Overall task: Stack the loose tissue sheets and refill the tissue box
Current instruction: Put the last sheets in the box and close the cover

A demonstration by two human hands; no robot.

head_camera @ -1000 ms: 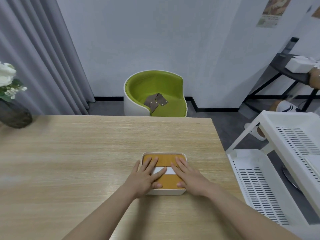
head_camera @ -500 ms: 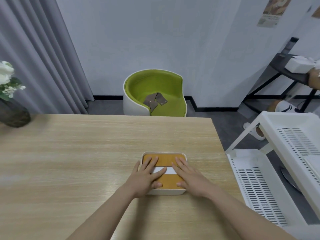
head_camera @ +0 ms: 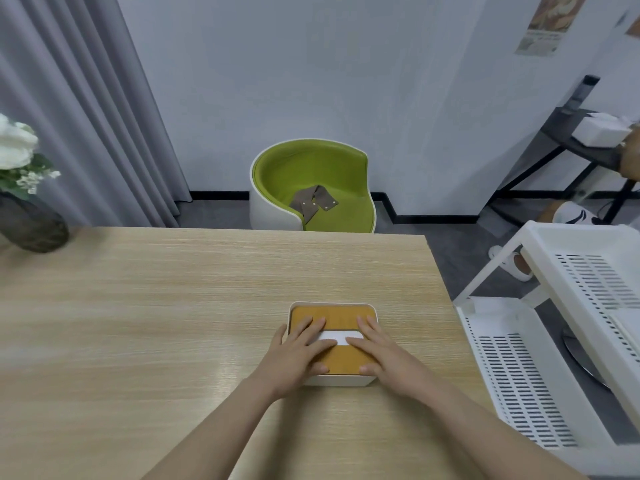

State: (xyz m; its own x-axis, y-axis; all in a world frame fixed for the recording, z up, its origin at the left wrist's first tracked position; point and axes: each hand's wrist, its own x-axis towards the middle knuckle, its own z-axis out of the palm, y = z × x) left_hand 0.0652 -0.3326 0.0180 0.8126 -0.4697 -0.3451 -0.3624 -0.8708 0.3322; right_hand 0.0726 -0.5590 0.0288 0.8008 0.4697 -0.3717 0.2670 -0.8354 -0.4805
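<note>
2 hands are pressing flat on the lid of a tissue box.

The tissue box (head_camera: 332,341) is sitting on the wooden table (head_camera: 173,306), near its right edge. The left hand (head_camera: 298,355) and right hand (head_camera: 384,358) are lying on the orange lid (head_camera: 334,317) with fingers spread and straight, flanking the white tissue (head_camera: 341,338) showing in the slot.
</note>
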